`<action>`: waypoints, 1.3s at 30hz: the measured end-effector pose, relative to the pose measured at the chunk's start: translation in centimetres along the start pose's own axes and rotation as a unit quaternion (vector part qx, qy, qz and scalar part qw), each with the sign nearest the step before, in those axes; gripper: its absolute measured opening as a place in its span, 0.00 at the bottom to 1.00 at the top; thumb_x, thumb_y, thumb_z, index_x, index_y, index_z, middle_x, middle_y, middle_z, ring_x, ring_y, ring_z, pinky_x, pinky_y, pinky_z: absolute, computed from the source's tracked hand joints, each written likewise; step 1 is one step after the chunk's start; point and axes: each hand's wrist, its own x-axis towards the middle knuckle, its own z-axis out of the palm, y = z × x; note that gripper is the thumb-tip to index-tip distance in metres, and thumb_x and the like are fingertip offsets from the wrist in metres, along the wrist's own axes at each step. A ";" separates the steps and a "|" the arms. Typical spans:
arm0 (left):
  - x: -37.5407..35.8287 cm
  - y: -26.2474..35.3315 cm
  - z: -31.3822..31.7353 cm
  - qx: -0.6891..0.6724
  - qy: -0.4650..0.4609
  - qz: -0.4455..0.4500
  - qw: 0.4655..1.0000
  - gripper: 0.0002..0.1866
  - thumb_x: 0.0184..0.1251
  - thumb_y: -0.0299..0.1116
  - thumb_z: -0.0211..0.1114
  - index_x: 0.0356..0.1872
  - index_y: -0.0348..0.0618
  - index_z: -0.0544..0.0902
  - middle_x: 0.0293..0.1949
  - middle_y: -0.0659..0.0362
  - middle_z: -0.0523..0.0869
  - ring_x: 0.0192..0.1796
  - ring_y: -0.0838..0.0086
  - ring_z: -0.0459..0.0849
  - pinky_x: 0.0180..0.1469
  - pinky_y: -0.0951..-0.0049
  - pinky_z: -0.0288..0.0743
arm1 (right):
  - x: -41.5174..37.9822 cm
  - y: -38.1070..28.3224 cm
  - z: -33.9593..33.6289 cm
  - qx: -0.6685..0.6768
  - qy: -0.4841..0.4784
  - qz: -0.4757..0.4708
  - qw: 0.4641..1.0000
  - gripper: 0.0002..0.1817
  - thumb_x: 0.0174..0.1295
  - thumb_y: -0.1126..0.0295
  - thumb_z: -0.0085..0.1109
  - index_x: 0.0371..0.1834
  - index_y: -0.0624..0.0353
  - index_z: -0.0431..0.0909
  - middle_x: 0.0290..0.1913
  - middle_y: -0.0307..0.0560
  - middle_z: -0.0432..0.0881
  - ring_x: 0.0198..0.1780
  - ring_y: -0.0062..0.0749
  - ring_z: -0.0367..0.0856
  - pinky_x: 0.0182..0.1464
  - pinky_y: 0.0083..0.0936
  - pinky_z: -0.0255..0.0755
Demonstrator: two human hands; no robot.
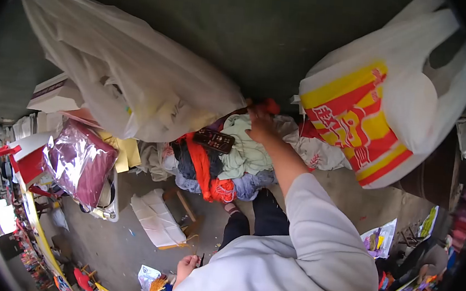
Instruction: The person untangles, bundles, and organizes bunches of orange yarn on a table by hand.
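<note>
My right hand [261, 124] pinches red fabric [270, 105] at the far edge of the heaped clothing pile [237, 160]. My left hand [187, 264], low and near, grips something small and dark. Tugging could drag the black remote control [214, 140] off the pile.

Cluttered storeroom or small shop backroom, shown by heaped clothes [232, 156], hung plastic bags [133, 81], a printed carrier bag [380, 114], stacked boxes [54, 94], wrapped goods [79, 162], littered concrete floor [124, 247].
</note>
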 end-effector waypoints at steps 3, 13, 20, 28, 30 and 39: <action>-1.3 -0.2 1.0 -0.049 0.020 -0.056 0.997 0.15 0.74 0.38 0.56 0.31 0.40 0.83 0.24 0.66 0.81 0.22 0.85 0.69 0.26 0.80 0.64 | -0.2 -0.8 1.6 -0.040 -0.089 0.054 0.994 0.46 0.49 0.54 0.69 0.72 0.46 0.56 0.68 0.48 0.63 0.70 0.55 0.58 0.63 0.62 0.59; 0.3 -2.6 0.0 -0.021 -0.008 -0.117 0.993 0.14 0.75 0.38 0.54 0.35 0.39 0.82 0.26 0.61 0.85 0.21 0.83 0.71 0.24 0.80 0.65 | -11.2 -1.8 8.4 0.008 -0.021 -0.058 0.998 0.33 0.50 0.63 0.65 0.63 0.49 0.66 0.59 0.43 0.69 0.63 0.42 0.63 0.61 0.51 0.56; 1.6 8.4 2.7 -0.047 0.024 -0.098 0.994 0.13 0.75 0.38 0.54 0.36 0.41 0.81 0.26 0.63 0.84 0.17 0.86 0.64 0.20 0.84 0.56 | -10.4 -1.6 7.1 -0.011 -0.059 -0.059 0.996 0.31 0.56 0.53 0.62 0.63 0.48 0.67 0.60 0.43 0.69 0.65 0.43 0.62 0.62 0.54 0.53; 0.2 7.7 4.2 -0.082 0.008 -0.114 0.990 0.12 0.75 0.37 0.55 0.36 0.41 0.82 0.27 0.63 0.84 0.17 0.87 0.64 0.20 0.84 0.57 | 2.0 2.7 3.7 -0.014 0.039 0.005 0.999 0.23 0.57 0.59 0.58 0.58 0.46 0.74 0.62 0.48 0.70 0.66 0.45 0.63 0.60 0.58 0.58; 0.1 4.3 3.7 -0.060 0.005 -0.128 0.990 0.12 0.75 0.37 0.55 0.36 0.41 0.82 0.26 0.63 0.84 0.16 0.87 0.64 0.19 0.84 0.57 | 3.3 3.3 3.6 -0.047 0.044 0.000 0.998 0.26 0.56 0.64 0.58 0.61 0.47 0.72 0.64 0.48 0.68 0.67 0.45 0.61 0.62 0.58 0.58; -0.5 -0.1 3.4 -0.075 0.013 -0.152 0.985 0.13 0.74 0.37 0.55 0.34 0.42 0.83 0.25 0.65 0.83 0.16 0.87 0.65 0.19 0.84 0.58 | 0.1 2.4 4.0 -0.092 -0.138 0.019 0.986 0.30 0.52 0.65 0.56 0.64 0.49 0.69 0.67 0.44 0.68 0.67 0.47 0.63 0.66 0.58 0.53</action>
